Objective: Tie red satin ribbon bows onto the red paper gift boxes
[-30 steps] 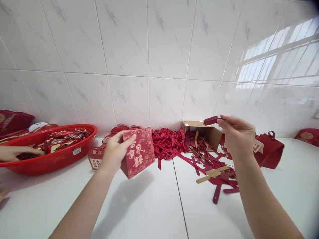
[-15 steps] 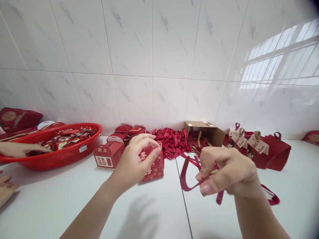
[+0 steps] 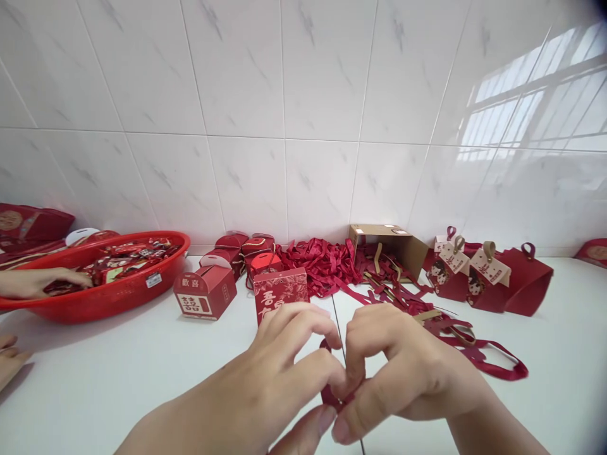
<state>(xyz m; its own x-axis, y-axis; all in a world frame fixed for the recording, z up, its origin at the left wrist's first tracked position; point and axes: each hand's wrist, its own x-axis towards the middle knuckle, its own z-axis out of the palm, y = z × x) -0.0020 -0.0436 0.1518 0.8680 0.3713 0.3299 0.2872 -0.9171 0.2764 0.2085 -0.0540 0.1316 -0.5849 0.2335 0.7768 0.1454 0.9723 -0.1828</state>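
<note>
In the head view my left hand [image 3: 279, 373] and my right hand [image 3: 403, 370] meet low in the middle, fingertips touching. Between them is a short dark red strap [image 3: 328, 396], bent into a curve and pinched by both hands; its ends are mostly hidden by the fingers. Just behind my left hand stands a red printed box [image 3: 281, 287] with white characters, its lower part covered by the hand. Past my right hand lies a scatter of dark red and gold straps [image 3: 446, 325], with a ribbon loop [image 3: 515, 373] at its right end.
A red basin [image 3: 109, 303] of wrapped sweets stands at left, with another person's hand [image 3: 52, 281] in it. Nearby are a red gift box [image 3: 206, 294], a ribbon pile [image 3: 320, 262], a tipped cardboard box [image 3: 415, 253] and red bags with tags [image 3: 528, 281] along the wall.
My right hand has moved left and down with the strap. My left hand has come right and down to meet it and now pinches the strap too.
</note>
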